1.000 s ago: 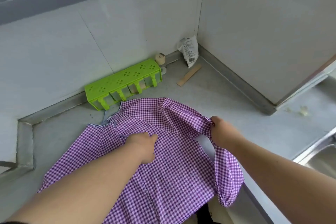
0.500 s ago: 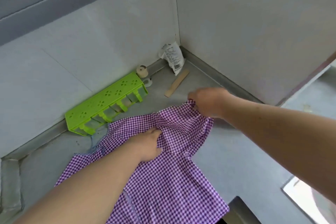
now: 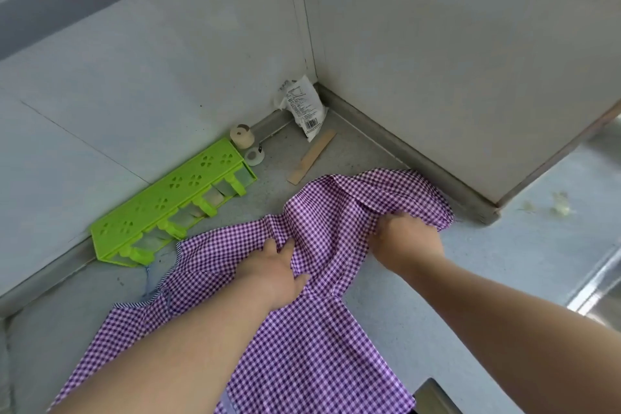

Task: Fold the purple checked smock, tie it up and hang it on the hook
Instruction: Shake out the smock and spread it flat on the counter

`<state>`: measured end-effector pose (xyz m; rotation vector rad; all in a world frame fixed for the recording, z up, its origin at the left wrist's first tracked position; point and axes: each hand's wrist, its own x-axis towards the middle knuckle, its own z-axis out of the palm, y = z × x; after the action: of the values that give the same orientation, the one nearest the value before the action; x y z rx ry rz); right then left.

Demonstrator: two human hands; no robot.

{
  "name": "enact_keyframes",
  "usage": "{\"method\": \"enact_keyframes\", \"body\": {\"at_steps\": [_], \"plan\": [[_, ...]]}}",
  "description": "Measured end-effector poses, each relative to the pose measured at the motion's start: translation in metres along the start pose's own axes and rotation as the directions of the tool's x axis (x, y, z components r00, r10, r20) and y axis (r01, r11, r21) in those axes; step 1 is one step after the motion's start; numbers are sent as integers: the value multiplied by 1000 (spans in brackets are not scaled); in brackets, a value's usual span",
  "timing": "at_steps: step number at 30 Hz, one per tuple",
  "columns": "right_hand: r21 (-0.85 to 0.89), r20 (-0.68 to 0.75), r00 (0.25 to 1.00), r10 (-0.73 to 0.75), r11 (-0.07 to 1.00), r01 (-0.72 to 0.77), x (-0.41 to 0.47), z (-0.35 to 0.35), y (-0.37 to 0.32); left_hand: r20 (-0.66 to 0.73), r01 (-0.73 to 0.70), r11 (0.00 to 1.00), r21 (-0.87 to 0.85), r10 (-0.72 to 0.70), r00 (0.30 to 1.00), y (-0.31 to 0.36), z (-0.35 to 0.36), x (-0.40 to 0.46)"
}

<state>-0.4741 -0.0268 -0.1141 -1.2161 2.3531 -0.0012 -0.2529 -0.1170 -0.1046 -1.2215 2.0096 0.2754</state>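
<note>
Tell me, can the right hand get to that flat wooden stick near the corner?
Probably yes: the flat wooden stick lies uncovered just beyond the purple checked smock, but the right hand must release its grip on the cloth first.

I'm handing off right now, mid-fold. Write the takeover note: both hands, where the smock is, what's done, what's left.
Left hand: pinches a fold of cloth at the middle of the purple checked smock.
Right hand: grips the bunched sleeve end at the smock's far right, near the wall's base.
Smock: spread on the grey countertop, its near edge running out of the frame; a green plastic rack lies beyond it by the wall.
Done: sleeve gathered in, first fold only begun.
Left: finish folding, tie it up, hang it. No hook is in view.
</note>
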Motion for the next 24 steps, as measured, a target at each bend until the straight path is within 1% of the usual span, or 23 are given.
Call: {"method": "enact_keyframes", "body": {"at_steps": [2, 3, 4, 5, 6, 8, 9, 12, 13, 15, 17, 19, 20, 21, 22, 23, 24], "plan": [[161, 13, 984, 177, 971, -176, 1, 2, 16, -14, 18, 1000, -14, -18, 1000, 3, -1, 3], [214, 12, 972, 234, 949, -231, 2, 4, 24, -23, 25, 1000, -8, -26, 999, 5, -1, 5], [233, -6, 966, 257, 940, -248, 4, 6, 32, -36, 31, 1000, 7, -31, 999, 5, 0, 6], [231, -62, 968, 244, 947, -224, 5, 6, 37, -53, 31, 999, 27, -30, 998, 6, 1, 8], [208, -145, 969, 202, 963, -169, 7, 6, 42, -74, 25, 999, 46, -21, 997, 7, 3, 10], [90, -311, 949, 58, 995, -32, 10, 7, 49, -120, 5, 996, 92, 6, 993, 8, 5, 11], [11, -345, 939, -9, 1000, 14, 13, 5, 52, -143, -8, 992, 126, 26, 989, 10, 5, 11], [-183, -339, 927, -164, 977, 106, 26, -6, 57, -171, -41, 976, 212, 78, 982, 16, 3, 13], [-229, -336, 917, -217, 963, 144, 29, -9, 56, -158, -41, 978, 205, 75, 985, 18, 2, 15], [-288, -269, 916, -299, 932, 220, 31, -15, 51, -129, -33, 988, 150, 52, 990, 23, 4, 19], [-257, -198, 930, -310, 932, 256, 33, -20, 45, -108, -25, 994, 110, 37, 993, 26, 5, 22], [-243, -179, 923, -341, 924, 295, 33, -20, 41, -82, -19, 995, 97, 27, 996, 27, 6, 24], [-192, -191, 906, -378, 919, 343, 35, -16, 41, -71, -16, 996, 88, 23, 997, 27, 6, 24], [-87, -191, 898, -397, 918, 388, 35, -15, 39, -65, -17, 997, 76, 22, 998, 27, 7, 25], [60, -182, 899, -398, 908, 414, 36, -15, 36, -59, -18, 998, 59, 21, 998, 26, 7, 26], [126, -155, 898, -413, 893, 432, 37, -15, 33, -54, -22, 999, 41, 24, 998, 25, 7, 26], [116, -130, 881, -455, 875, 470, 42, -15, 31, -48, -26, 999, 24, 28, 998, 24, 8, 26]]}}
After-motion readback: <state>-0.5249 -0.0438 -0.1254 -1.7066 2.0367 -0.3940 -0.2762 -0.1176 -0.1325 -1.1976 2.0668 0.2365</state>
